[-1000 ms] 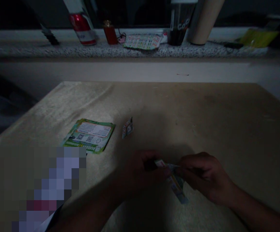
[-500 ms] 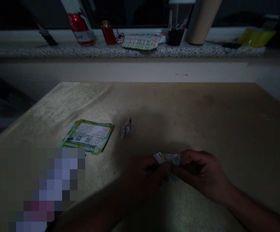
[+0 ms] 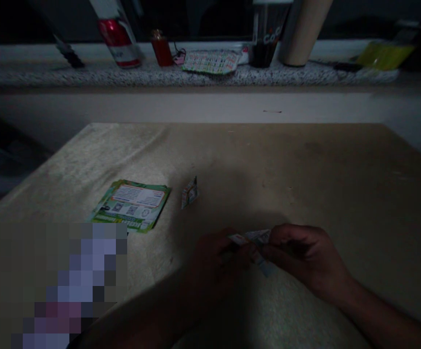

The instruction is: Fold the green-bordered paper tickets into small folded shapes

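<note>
The scene is dim. Low over the near middle of the beige table, both my hands pinch one small printed paper slip. My left hand grips its left end with closed fingers. My right hand grips its right end, fingers curled. The slip is partly folded, and a bluish end hangs down between my hands. A small folded paper piece stands on the table beyond my left hand. A stack of green printed sheets lies flat to the left.
A stone ledge runs along the back, holding a red can, a small red bottle, a printed card, a dark cup, a cardboard tube and a yellow item. A blurred patch covers the near left.
My hands have lifted the slip slightly and turned it, folding it between the fingers; its long hanging end is now shorter. The other papers have not moved.
</note>
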`<state>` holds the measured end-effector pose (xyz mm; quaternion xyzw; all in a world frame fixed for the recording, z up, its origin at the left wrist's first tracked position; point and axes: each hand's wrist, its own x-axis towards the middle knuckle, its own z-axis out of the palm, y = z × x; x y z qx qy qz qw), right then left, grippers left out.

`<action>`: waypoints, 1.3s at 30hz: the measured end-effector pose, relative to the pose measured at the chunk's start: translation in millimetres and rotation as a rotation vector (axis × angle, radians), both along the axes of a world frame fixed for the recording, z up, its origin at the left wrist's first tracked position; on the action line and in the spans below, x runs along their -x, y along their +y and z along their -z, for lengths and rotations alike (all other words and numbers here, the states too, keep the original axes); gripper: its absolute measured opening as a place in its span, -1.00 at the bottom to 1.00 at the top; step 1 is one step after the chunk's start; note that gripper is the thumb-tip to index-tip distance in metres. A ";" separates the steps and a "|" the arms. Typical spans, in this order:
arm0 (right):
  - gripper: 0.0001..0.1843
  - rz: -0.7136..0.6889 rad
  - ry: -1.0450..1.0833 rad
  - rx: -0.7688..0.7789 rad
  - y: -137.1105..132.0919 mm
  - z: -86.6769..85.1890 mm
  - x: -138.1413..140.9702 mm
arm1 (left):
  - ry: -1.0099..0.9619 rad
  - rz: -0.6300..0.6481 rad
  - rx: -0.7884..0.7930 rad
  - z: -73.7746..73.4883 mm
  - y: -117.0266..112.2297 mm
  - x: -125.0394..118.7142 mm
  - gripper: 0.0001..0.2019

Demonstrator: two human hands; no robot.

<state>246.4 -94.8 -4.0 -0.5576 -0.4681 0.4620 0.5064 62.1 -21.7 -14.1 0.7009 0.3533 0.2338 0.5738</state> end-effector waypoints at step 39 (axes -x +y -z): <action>-0.84 0.024 0.068 0.016 -0.2 2.8 -1.3 | -0.230 -0.033 0.442 2.2 -0.9 -4.5 -0.78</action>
